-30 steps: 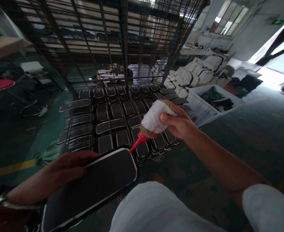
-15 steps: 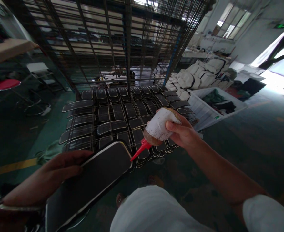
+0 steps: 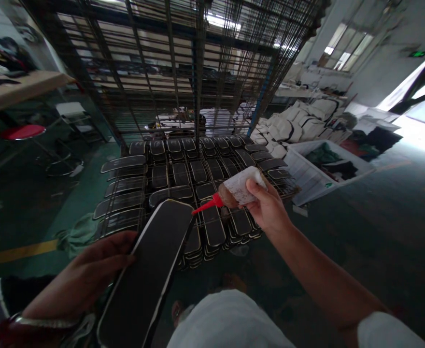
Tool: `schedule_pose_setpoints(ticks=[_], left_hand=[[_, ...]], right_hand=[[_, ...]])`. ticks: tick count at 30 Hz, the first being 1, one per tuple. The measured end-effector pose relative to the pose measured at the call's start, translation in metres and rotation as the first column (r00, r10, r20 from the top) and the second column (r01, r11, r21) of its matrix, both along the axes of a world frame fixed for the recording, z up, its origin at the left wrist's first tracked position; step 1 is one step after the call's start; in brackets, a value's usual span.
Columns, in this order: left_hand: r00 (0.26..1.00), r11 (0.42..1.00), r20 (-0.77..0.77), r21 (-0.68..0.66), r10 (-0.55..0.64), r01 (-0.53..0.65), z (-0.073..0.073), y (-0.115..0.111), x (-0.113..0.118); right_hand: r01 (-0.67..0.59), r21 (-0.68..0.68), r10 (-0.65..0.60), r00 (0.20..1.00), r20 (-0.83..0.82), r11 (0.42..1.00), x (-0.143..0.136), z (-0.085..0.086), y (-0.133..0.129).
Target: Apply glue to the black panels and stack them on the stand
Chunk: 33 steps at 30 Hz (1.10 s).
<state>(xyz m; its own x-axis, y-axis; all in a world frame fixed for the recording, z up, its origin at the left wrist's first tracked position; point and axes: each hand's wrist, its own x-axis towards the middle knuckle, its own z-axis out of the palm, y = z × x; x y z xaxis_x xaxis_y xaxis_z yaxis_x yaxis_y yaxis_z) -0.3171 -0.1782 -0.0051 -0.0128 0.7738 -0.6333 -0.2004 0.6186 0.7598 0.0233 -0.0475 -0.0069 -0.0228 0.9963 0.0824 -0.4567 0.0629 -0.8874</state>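
Floor [image 3: 328, 261] gives the most moving room, at 4 o'clock in the head view. Rack [image 3: 199, 63] stands tall at 12; its bars limit reach that way. White crate [image 3: 306, 186] at 3, beside the rack, narrows that side.

Laid panels [image 3: 214, 229] sit in rows and stacks on the rack's low level, around clock centre, front stack edges at 6. Visible ones carry pale outlines, so they read as done; count not readable.

Held panel [image 3: 149, 266] at 7, tilted, long axis about 1 to 7, far end overlapping the laid panels in view. Gap underneath: can't tell. Near end runs out of view.

Left hand [image 3: 106, 256] at 8, gripping the held panel's left long edge, thumb on top. Right hand [image 3: 268, 205] at 4, wrapped round the bottle [image 3: 239, 188], which tips toward 8.

Red nozzle [image 3: 208, 205] ends at the panel's 1 o'clock corner; touching or just beside, can't tell.

Pale line [image 3: 165, 285] shows on both long edges, thinner across the far end. Judgement: mostly done; what's left is probably around that corner, near end unverified.
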Motion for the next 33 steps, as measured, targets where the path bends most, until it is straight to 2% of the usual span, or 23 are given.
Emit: schedule_pose_setpoints(ticks=[12, 23, 33], left_hand=[[0.994, 0.992, 0.021, 0.066, 0.110, -0.112, -0.004, 0.001, 0.006], [0.991, 0.986, 0.068, 0.111, 0.118, -0.125, -0.010, 0.006, 0.004], [0.975, 0.967, 0.063, 0.125, 0.215, -0.221, -0.009, 0.014, 0.001]], right_hand=[[-0.081, -0.041, 0.082, 0.996, 0.027, 0.996, -0.016, -0.011, -0.031], [-0.145, -0.087, 0.147, 0.989, 0.017, 0.986, -0.030, -0.020, -0.063], [-0.233, -0.119, 0.242, 0.968, 0.067, 0.965, -0.036, -0.033, -0.079]])
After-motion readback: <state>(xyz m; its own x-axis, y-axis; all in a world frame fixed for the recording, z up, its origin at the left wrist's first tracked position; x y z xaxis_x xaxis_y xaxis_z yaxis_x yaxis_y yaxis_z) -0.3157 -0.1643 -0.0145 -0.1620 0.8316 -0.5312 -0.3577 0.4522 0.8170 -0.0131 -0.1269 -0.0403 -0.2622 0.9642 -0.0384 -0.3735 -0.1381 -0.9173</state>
